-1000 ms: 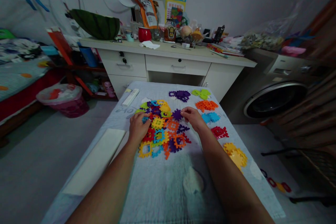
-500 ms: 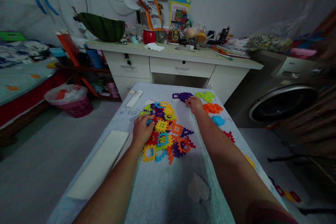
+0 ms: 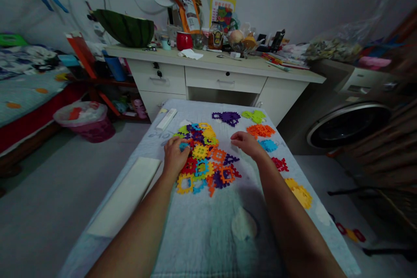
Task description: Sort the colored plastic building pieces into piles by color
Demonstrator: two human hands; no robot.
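Observation:
A mixed heap of toothed plastic building pieces (image 3: 202,152) in several colours lies on the cloth-covered table. My left hand (image 3: 175,153) is at the heap's left edge, fingers curled and thumb across from them, with a blue toothed piece (image 3: 184,146) between. My right hand (image 3: 246,143) hovers right of the heap, fingertips drawn together and nothing visible in them. Beyond it is a purple group of pieces (image 3: 230,117). Down the right side are groups in lime green (image 3: 256,116), orange (image 3: 260,130), blue (image 3: 269,145), red (image 3: 280,164) and yellow (image 3: 299,193).
On the table's left side are a long white board (image 3: 127,197) and a small white box (image 3: 167,119). A white desk (image 3: 224,82) with jars and a watermelon half (image 3: 125,28) stands behind. A washing machine (image 3: 348,108) is at right, a pink bin (image 3: 86,121) at left.
My right hand has drawn back toward me from the purple group, leaving it uncovered. More of the red and yellow groups shows. My left hand stays at the heap's edge.

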